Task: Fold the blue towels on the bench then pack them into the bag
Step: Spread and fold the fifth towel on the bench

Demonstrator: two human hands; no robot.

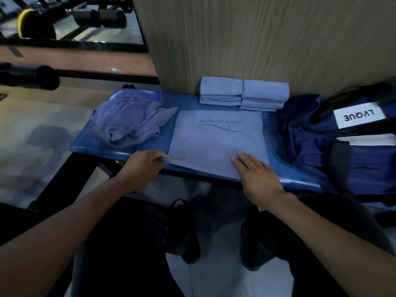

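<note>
i am pinching the near left corner of the flat towel [216, 144] with my left hand [141, 166], thumb and fingers curled round the edge of the cloth where it is lying at the front lip of the bench [300, 179]. my right hand [257, 179] is lying flat on the near right part of the same towel, fingers straight and together, gripping nothing, just pressing the cloth down.

the towel is lying spread in the middle of the bench, already a neat rectangle, with faint printed lettering facing up near its far edge. i am judging that i am partway through folding this one: the left corner is in hand for the next fold, and the right hand is acting as the anchor.

beyond it, against the wooden wall panel [257, 43], two folded stacks [243, 94] are sitting side by side, touching each other. to the left, a crumpled heap of unfolded towels [128, 123] is waiting, its edge just beside the flat towel. at the right end the dark blue bag [321, 142] is resting on the bench, its white label showing; i cannot tell whether its mouth is open wide enough for packing.

the next move, as i am reading it, calls for lifting the pinched edge and carrying it across to meet the opposite edge squarely, keeping the right palm steady so the cloth is not sliding on the smooth bench. packing is not yet begun.
</note>
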